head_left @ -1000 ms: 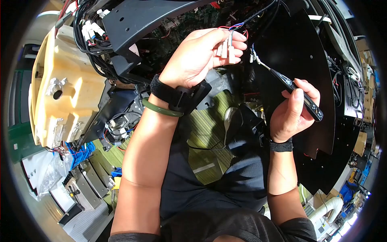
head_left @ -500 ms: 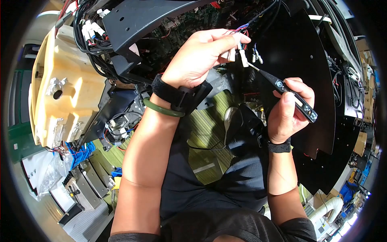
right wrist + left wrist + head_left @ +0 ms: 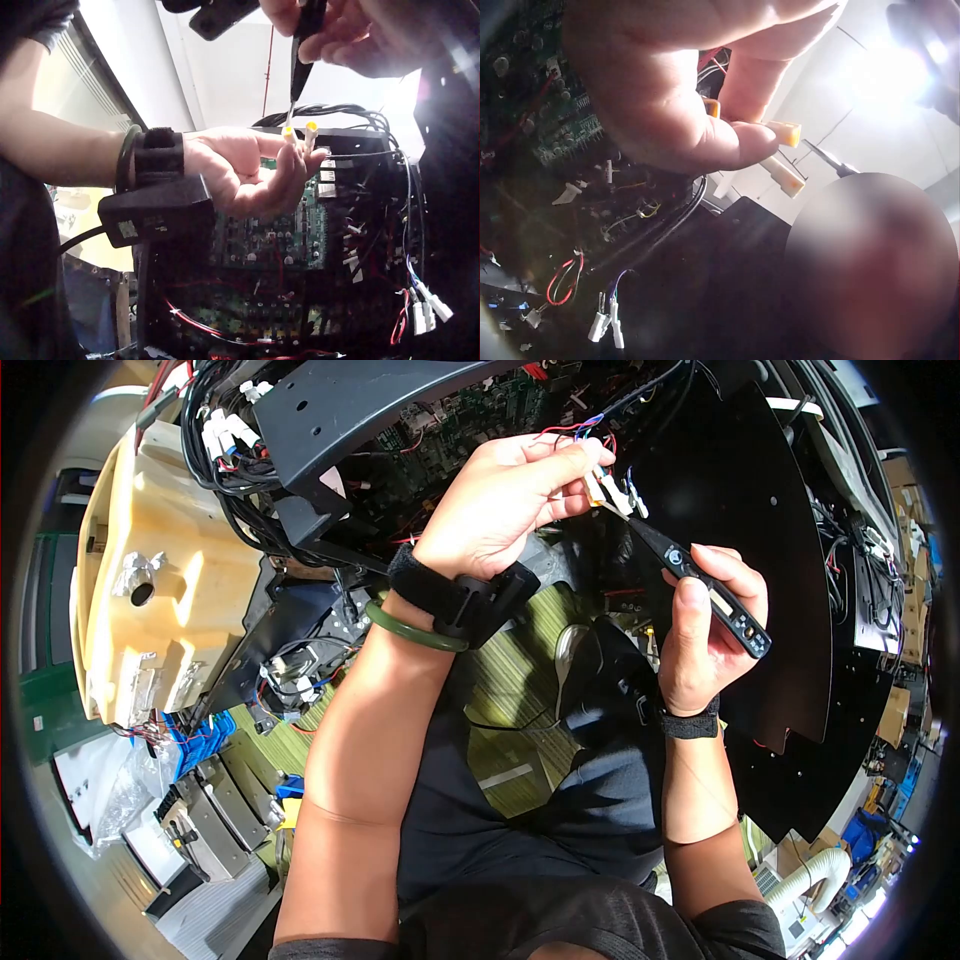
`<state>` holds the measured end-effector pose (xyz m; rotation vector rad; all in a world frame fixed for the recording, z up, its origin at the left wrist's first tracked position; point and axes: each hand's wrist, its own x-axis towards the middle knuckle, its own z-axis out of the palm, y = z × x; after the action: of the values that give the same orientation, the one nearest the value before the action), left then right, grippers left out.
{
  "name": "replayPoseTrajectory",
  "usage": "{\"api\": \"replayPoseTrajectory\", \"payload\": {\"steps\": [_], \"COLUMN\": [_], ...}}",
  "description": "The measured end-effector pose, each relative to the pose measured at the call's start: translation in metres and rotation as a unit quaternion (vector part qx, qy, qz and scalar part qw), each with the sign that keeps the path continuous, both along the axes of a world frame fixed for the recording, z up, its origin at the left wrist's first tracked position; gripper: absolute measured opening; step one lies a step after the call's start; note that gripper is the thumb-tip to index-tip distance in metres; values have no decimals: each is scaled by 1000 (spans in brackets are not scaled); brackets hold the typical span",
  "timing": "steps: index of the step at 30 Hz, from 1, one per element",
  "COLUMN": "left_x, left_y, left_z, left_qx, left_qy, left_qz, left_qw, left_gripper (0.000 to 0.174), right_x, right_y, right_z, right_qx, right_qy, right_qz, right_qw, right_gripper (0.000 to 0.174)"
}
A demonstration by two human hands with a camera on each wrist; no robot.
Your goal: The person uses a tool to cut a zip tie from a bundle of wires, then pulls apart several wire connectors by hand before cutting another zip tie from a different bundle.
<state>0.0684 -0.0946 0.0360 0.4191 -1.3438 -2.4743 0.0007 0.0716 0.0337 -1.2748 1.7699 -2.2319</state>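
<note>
The left hand (image 3: 495, 505) is raised at 12 o'clock of the head view. Its thumb and fingers (image 3: 739, 142) are clamped together on a pair of white wire connectors (image 3: 606, 488), which stick out past the fingertips toward 3 o'clock. In the left wrist view one of the pair sits right at the thumb tip, and the other is just below it at 5 o'clock.

The right hand (image 3: 705, 635) is at 4 o'clock of the connectors, its fingers curled tight around a black tester pen (image 3: 718, 598). The pen's metal tip (image 3: 826, 157) reaches the connectors, though I cannot tell whether it touches them.

Behind the hands, the opened black machine housing (image 3: 340, 410) holds green circuit boards (image 3: 296, 229) and bundles of black wires (image 3: 215, 470). More loose white connectors (image 3: 427, 306) hang at 5 o'clock in the right wrist view. A cream moulded block (image 3: 160, 580) lies at 9 o'clock of the head view.
</note>
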Motion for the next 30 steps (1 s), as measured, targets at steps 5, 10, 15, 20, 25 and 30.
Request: {"api": "replayPoseTrajectory", "payload": {"steps": [5, 10, 15, 20, 25, 30], "left_x": [0, 1, 1, 1, 0, 0], "left_y": [0, 0, 0, 1, 0, 0], "left_z": [-1, 1, -1, 3, -1, -1], "left_qx": [21, 22, 26, 18, 29, 28], "left_qy": [12, 8, 18, -3, 22, 25], "left_qz": [-1, 4, 2, 15, -3, 1], "left_qw": [1000, 1000, 1000, 1000, 999, 999], "left_gripper": [22, 22, 22, 22, 22, 21], "right_x": [1, 2, 3, 2, 3, 3], "right_y": [0, 0, 0, -1, 0, -1], "right_z": [3, 2, 3, 3, 2, 3], "right_qx": [37, 51, 58, 60, 57, 55], "right_qy": [12, 34, 23, 56, 15, 43], "right_qz": [-10, -22, -30, -32, -36, -36], "right_qw": [999, 998, 998, 996, 998, 997], "right_gripper": [25, 28, 28, 29, 28, 27]}}
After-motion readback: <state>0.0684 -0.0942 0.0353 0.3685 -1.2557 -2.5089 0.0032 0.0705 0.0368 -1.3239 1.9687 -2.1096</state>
